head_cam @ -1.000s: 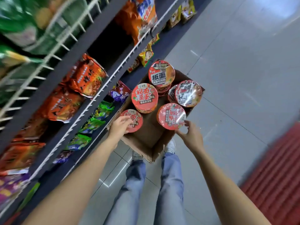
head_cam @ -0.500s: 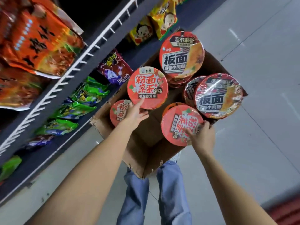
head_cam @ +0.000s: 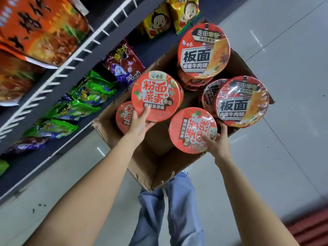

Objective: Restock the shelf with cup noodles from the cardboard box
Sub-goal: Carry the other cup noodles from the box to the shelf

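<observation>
Reaching hands: both arms stretch down into the open brown cardboard box on the pale tiled floor.
Left hand: the left hand grasps the near edge of an orange-red round cup noodle with a white-lettered lid, thumb lying on the lid and fingers under the rim.
Right hand: the right hand grasps a second orange-red round cup noodle wrapped in shiny film, fingers curled over its near edge; the lid's lettering is turned away from the viewer.
Box contents: a third orange-red cup sits lower in the box, partly hidden behind the left hand and the cup it holds. Two red-and-black lidded noodle bowls stand on the far side, one at the back and one at the right, each with another bowl partly covered beneath it.
Shelf: a dark grey metal shelf with white wire rails runs along the left, just beside the box.
On the shelf: large orange noodle packets above; green snack bags, a purple packet and yellow cartoon-face packets on the bottom level.
In the way: the near box corner covers the person's feet; light blue jeans show below it.
Far corner: a red ribbed mat lies at the lower right.
</observation>
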A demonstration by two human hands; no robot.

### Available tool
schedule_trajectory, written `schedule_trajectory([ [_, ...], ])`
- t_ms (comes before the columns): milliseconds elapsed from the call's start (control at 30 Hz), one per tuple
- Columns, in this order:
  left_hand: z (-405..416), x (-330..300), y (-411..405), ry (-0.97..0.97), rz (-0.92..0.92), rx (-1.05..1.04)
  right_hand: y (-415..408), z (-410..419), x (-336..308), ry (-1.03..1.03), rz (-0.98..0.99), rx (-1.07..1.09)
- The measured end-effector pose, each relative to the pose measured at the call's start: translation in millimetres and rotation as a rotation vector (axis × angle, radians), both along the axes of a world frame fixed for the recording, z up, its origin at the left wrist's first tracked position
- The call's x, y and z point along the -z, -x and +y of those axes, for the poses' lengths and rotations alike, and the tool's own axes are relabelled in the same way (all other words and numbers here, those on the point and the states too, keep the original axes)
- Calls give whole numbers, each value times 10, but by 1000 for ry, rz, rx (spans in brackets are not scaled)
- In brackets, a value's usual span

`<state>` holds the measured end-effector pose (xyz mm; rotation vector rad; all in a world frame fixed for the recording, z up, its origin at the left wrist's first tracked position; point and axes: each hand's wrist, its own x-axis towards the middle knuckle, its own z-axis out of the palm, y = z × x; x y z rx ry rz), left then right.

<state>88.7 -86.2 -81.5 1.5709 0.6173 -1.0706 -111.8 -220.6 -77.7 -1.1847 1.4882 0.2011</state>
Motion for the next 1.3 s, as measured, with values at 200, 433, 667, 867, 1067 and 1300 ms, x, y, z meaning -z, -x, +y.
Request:
schedule_trajectory([
  [200,492,-178,61,-121,-156,8,77,129,20,-107,-146,193],
  [433,893,-352,37,-287,-316,124,179,246,-452,-88,-317,258],
  [667,1023,-968,89,-281,-236,303,-29,290,-1649,-152,-517,145],
  [867,882,-2322,219,-104,-141,186,-288,348,-2924,-104,-524,-137],
  [1067,1148,-3679,230,-11,-186,259,-99,478,-4059,-29,-657,-567],
  [1300,1332,-5100,254,54,-357,412,-418,882,-4979,199,-755,-544],
])
